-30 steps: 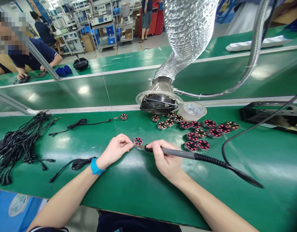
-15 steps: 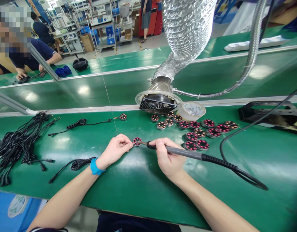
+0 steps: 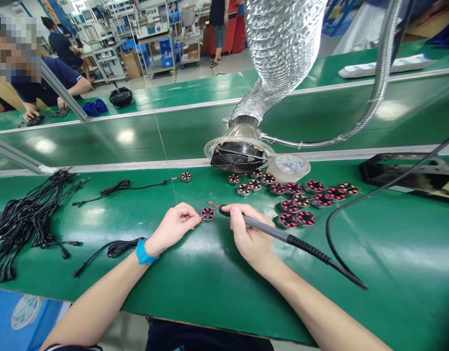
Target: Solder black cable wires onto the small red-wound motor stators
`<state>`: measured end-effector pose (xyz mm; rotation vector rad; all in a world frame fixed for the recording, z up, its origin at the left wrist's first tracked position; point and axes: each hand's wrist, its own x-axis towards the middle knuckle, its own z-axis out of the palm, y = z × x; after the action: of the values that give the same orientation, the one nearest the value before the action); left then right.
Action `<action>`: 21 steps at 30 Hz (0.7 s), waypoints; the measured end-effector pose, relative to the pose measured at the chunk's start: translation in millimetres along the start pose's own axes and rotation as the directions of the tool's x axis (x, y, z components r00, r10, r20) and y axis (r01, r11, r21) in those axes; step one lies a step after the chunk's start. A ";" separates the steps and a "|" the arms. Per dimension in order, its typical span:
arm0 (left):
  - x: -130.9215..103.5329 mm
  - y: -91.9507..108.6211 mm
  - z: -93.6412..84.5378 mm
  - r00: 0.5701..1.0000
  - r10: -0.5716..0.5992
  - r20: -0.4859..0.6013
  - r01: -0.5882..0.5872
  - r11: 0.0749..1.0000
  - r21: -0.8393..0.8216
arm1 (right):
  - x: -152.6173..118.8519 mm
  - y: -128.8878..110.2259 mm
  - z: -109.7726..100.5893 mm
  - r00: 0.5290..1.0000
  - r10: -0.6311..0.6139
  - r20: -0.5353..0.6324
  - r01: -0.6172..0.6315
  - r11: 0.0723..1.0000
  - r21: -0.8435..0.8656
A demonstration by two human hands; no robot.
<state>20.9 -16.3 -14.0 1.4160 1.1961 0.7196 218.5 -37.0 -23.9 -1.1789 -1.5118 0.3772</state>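
Note:
My left hand (image 3: 177, 224), with a blue band on its wrist, is closed in a pinch at the left rim of a small round motor stator (image 3: 207, 214) with red-pink windings. A black cable (image 3: 122, 247) runs under that wrist, and its thin wire end appears to be between my fingertips. A thin strand hangs from above down to the back of this hand. My right hand (image 3: 252, 236) is wrapped round a soldering iron (image 3: 268, 227). The iron's tip points left, just above and right of the stator, apart from it.
Several stators (image 3: 289, 206) lie at the right beside a translucent tub (image 3: 289, 168). A fume extractor (image 3: 239, 155) hangs over the bench. A pile of black cables (image 3: 34, 214) lies left; behind it is a cable joined to a stator (image 3: 186, 176). A co-worker (image 3: 60, 78) handles cables across the bench.
My right hand has drawn the soldering iron's tip off the stator, lifting it up and tilting the handle more steeply. My left hand stays in place.

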 end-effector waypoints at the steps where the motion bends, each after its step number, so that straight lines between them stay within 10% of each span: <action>1: 0.0 0.3 0.1 1.000 -0.002 0.002 0.002 1.000 0.002 | 0.6 -0.4 0.3 1.000 0.005 0.013 -0.005 1.000 -0.005; 21: -0.6 4.1 1.0 1.000 0.014 -0.002 -0.014 1.000 0.005 | 0.6 16.3 17.6 0.945 0.027 0.326 -0.051 0.997 0.064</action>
<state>22.8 -16.8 -10.2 1.4295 1.1911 0.7287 210.6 -23.0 -41.8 -1.1297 -1.7433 0.6752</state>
